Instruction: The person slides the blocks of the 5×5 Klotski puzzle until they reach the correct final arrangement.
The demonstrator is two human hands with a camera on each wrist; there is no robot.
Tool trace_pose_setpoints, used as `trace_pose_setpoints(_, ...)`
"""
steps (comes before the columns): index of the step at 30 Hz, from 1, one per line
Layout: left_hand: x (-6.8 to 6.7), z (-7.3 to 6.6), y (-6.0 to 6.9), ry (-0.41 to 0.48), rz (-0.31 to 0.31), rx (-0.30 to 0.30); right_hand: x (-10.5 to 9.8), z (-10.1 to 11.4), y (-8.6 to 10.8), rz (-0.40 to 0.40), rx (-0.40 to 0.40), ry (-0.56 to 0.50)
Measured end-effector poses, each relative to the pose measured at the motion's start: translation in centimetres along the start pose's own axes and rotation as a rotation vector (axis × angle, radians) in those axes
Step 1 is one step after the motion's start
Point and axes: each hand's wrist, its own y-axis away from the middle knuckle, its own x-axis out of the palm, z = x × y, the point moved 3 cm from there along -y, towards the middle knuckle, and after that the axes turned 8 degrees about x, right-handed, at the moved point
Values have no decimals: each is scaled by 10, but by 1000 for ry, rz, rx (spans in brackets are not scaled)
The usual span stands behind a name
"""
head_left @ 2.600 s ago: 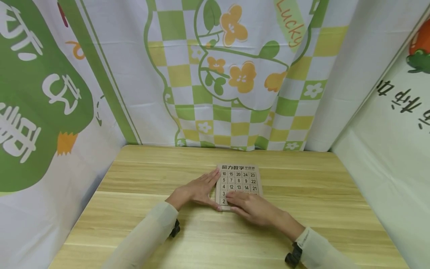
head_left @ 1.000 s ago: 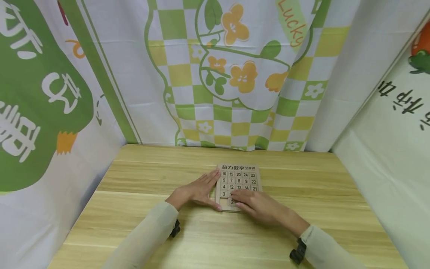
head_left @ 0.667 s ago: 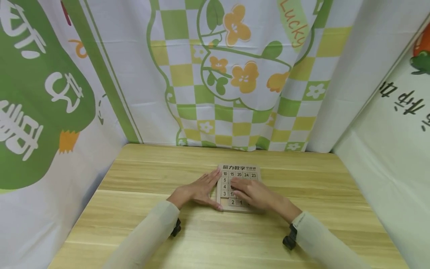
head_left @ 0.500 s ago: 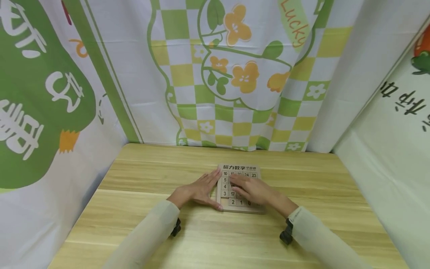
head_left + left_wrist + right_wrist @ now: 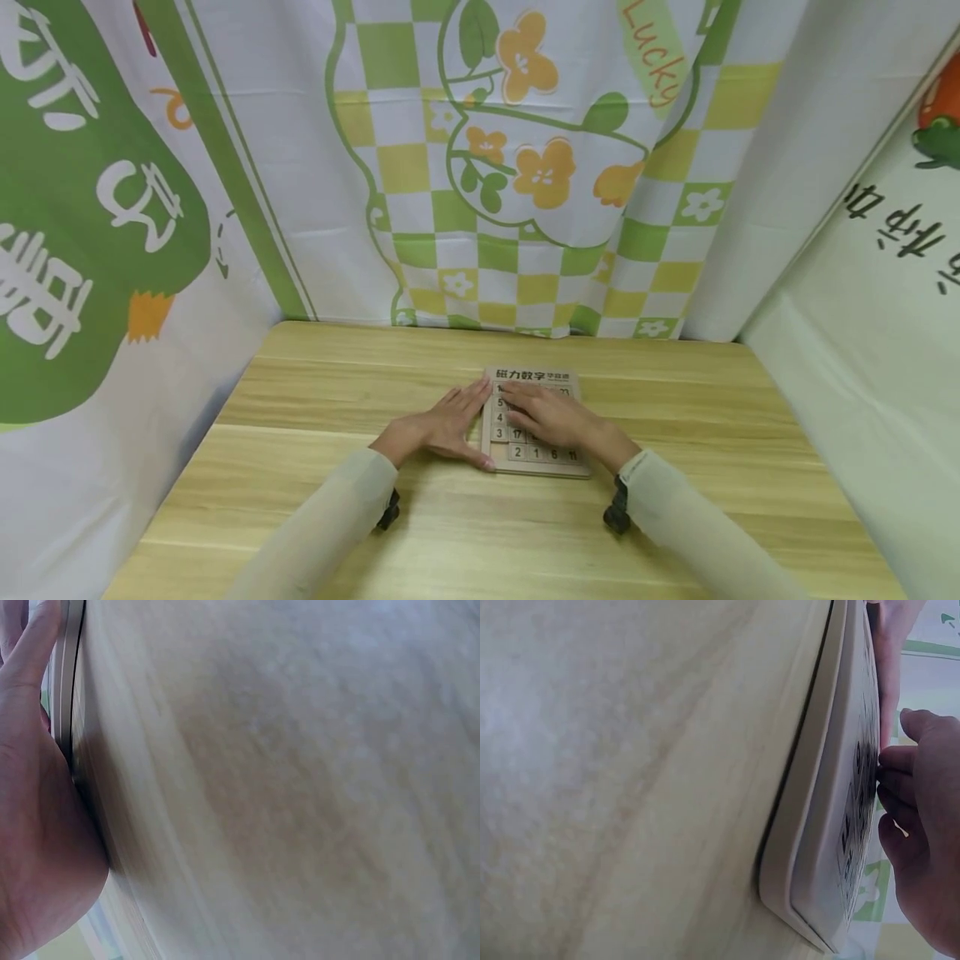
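Observation:
A flat wooden number slide puzzle (image 5: 536, 472) lies on the table, with Chinese lettering along its top edge. My left hand (image 5: 448, 423) rests against its left side, fingers straight and spread, thumb at the lower left corner. The right hand (image 5: 561, 417) lies over the puzzle, fingertips touching tiles in the upper left and covering much of the upper and middle rows. In the bottom row, tile 2 (image 5: 517, 452) sits beside tiles 1, 6 and 11, with a gap in the left corner. The right wrist view shows the right fingers (image 5: 898, 784) bent down onto the tiles.
The wooden table (image 5: 322, 375) extends around the puzzle on all sides. Behind it hangs a green and yellow checked curtain (image 5: 525, 283). White printed cloth (image 5: 862, 350) closes off the right side, and a green-patterned cloth (image 5: 172, 367) the left.
Tile 2 has slid right from the bottom left corner, leaving a gap there. The right hand has then moved up the puzzle, toward the top left tiles. The left hand stays in place.

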Motion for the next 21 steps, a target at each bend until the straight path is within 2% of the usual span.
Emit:
trace_pose_setpoints(12, 2, 1, -1, 15, -26, 17, 9, 4, 4, -18, 23, 64)
trace_pose_setpoints(21, 0, -1, 0, 11, -24, 14, 10, 14, 19, -34, -15, 62)
